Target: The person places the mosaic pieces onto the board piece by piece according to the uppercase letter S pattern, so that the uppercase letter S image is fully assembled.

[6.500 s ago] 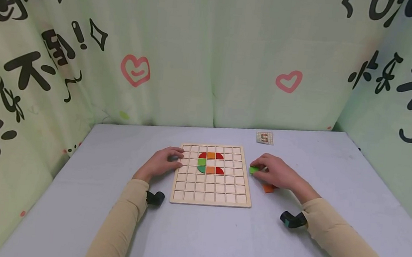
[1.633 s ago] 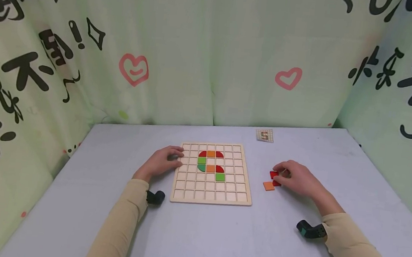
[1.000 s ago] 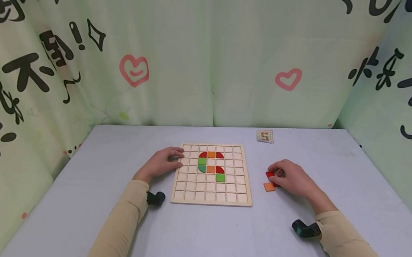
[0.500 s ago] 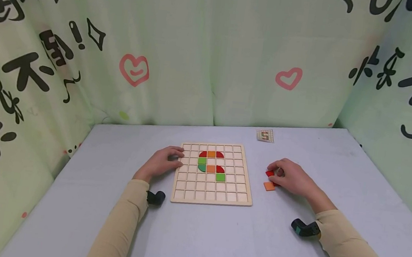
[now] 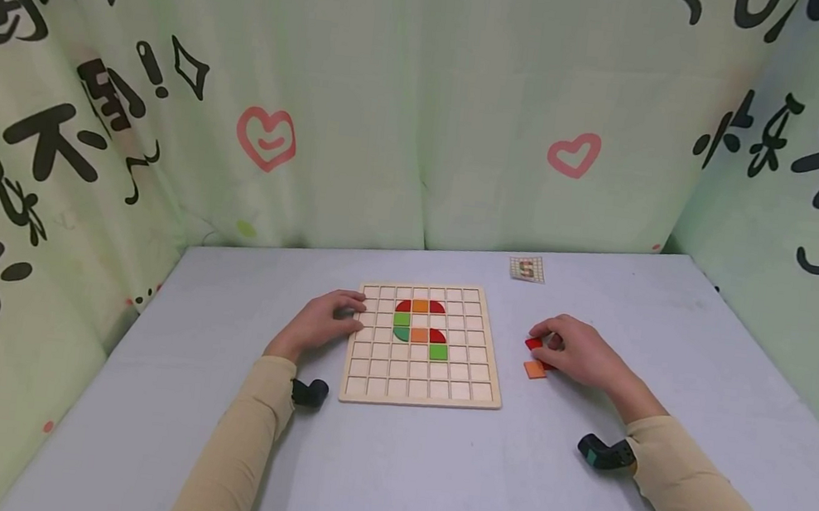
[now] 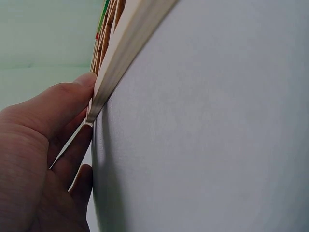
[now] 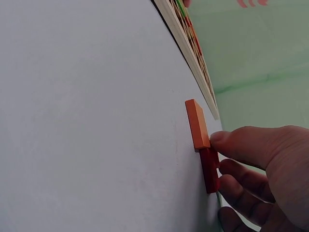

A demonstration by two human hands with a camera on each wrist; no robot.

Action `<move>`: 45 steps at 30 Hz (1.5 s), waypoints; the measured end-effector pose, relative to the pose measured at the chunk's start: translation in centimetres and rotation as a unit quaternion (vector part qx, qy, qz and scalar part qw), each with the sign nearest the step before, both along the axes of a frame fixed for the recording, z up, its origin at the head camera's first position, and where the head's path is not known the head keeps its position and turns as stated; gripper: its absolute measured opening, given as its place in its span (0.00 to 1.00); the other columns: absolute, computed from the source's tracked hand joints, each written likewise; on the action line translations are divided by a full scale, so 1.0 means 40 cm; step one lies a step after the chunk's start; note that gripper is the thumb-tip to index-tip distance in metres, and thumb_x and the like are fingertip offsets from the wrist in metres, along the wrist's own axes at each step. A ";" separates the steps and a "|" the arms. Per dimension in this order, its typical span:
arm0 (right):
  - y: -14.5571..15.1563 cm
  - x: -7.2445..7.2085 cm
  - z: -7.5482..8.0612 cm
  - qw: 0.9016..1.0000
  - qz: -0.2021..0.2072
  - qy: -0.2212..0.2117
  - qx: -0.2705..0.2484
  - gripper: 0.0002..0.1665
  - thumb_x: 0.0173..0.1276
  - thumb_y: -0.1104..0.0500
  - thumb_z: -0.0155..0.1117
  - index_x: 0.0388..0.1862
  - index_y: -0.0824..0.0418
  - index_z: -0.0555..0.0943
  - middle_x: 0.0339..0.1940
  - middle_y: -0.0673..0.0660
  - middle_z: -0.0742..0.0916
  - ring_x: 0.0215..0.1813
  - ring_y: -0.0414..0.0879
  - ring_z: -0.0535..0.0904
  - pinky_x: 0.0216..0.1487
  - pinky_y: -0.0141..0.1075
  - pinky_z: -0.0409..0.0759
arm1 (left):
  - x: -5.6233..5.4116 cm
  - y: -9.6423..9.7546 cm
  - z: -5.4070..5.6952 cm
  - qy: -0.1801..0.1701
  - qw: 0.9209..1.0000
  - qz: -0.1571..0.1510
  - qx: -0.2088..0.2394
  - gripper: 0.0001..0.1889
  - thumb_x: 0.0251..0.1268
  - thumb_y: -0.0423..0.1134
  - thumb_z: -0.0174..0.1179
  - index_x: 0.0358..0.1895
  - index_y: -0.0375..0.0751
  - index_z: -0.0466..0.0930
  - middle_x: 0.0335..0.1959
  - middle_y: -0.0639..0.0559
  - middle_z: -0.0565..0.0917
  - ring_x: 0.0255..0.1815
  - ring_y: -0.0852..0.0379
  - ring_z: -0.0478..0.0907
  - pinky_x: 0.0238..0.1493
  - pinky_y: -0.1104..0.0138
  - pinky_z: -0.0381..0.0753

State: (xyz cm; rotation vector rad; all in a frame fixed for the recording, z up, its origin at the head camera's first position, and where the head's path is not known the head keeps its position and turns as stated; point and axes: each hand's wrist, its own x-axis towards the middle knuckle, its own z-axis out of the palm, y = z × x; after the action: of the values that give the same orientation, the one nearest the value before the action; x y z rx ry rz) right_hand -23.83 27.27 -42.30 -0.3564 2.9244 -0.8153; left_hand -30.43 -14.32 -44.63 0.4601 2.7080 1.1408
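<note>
A wooden grid board (image 5: pixel 421 390) lies on the table, with red, orange and green tiles forming a curved figure in its upper cells. My left hand (image 5: pixel 315 326) touches the board's left edge; the left wrist view shows its thumb (image 6: pixel 72 94) against the rim. To the right of the board, my right hand (image 5: pixel 575 352) pinches a red tile (image 5: pixel 532 344) low over the table. An orange square tile (image 5: pixel 535 370) lies in front of it, beside another red tile (image 5: pixel 548 367) that the thumb partly hides. In the right wrist view the orange tile (image 7: pixel 197 124) meets a red tile (image 7: pixel 209 169).
A small card (image 5: pixel 526 269) printed with a gridded pattern lies near the table's back edge. Pale green curtains (image 5: pixel 425 107) with black lettering and pink hearts surround the white-covered table (image 5: pixel 416 481). Each wrist wears a black camera (image 5: pixel 606 453).
The green tile that my right hand held earlier now sits in the board's grid. That hand moved right to the loose tiles, and the red tile shifted slightly left. My left hand stayed put.
</note>
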 end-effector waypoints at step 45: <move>-0.025 -0.012 0.005 1.000 0.011 -0.004 0.012 0.15 0.67 0.60 0.66 0.51 0.64 0.84 0.47 0.61 0.82 0.43 0.50 0.76 0.43 0.38 0.79 | 0.002 -0.002 0.000 0.006 1.000 -0.005 -0.008 0.18 0.66 0.39 0.66 0.57 0.38 0.82 0.71 0.49 0.75 0.78 0.46 0.62 0.79 0.52 0.59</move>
State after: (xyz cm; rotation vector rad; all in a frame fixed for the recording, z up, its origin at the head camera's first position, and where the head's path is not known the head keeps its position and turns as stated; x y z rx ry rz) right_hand -24.30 26.27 -42.08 -0.3831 2.9152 -0.7770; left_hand -30.35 -14.40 -44.63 0.4780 2.7195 1.1172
